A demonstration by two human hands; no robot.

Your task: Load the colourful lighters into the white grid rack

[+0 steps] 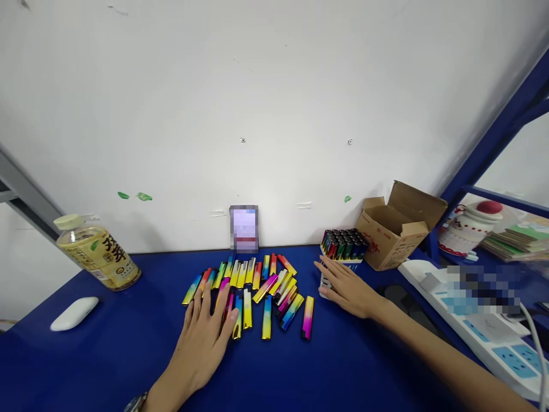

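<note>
Many glossy, two-tone lighters (pixel 266 317) lie loose in the middle of the blue table. My left hand (pixel 201 340) is spread flat over the left side of this pile, its fingertips on or just above several lighters. At the pile's right edge, a pink-and-yellow lighter (pixel 307 319) lies alone. My right hand (pixel 349 288) stretches its fingers over the front of a white tray (pixel 325 283), touching it and hiding much of it. Lighters standing upright (pixel 344 243) in rows fill the tray's back part. Neither hand visibly grips anything.
An open cardboard box (pixel 380 240) stands right of the tray. A power strip (pixel 467 329) and a dark phone (pixel 407 306) lie further right. A lit screen (pixel 244 229) leans on the wall. At left are a drink bottle (pixel 100 254) and a white rounded object (pixel 74 313).
</note>
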